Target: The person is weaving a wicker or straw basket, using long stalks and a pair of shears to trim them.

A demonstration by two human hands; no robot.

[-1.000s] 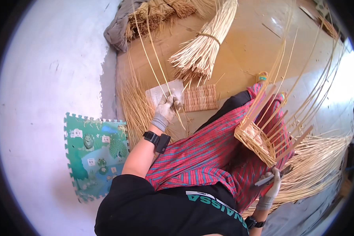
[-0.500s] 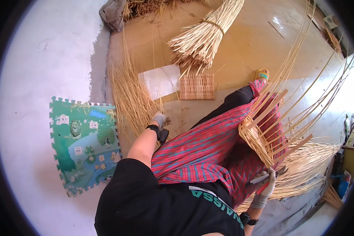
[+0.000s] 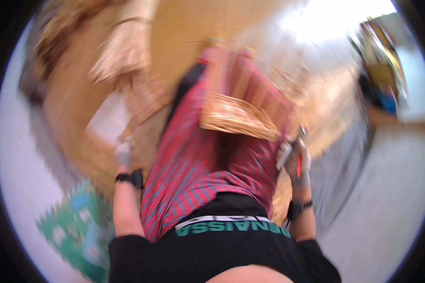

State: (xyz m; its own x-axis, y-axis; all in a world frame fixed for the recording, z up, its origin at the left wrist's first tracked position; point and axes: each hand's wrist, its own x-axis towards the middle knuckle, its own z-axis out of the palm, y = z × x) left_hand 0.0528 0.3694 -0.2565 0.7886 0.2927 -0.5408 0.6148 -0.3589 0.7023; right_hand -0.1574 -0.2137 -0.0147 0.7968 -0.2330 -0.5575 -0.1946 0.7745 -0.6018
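My left gloved hand [image 3: 123, 147] is beside a white sheet [image 3: 106, 115] on the floor, left of my legs; motion smears its fingers. My right gloved hand [image 3: 295, 158] is closed on a metal tool with a red grip [image 3: 302, 134], with grey pieces beside it. A partly woven basket [image 3: 238, 115], with flat slats and long stakes standing up from it, rests over my red striped cloth [image 3: 167, 188], beside my right hand. A flat woven panel [image 3: 146, 99] lies beyond the sheet.
A tied cane bundle [image 3: 123, 47] lies ahead left, with more bundles [image 3: 56, 33] behind. Loose cane [image 3: 330, 106] is at the right, beside cluttered items [image 3: 380, 70]. A green foam mat [image 3: 73, 228] lies at lower left, by a pale wall.
The view has swung sharply and blurred. My left hand held long canes a second ago, then moved lower, away from them. My right hand still holds the tool beside the basket.
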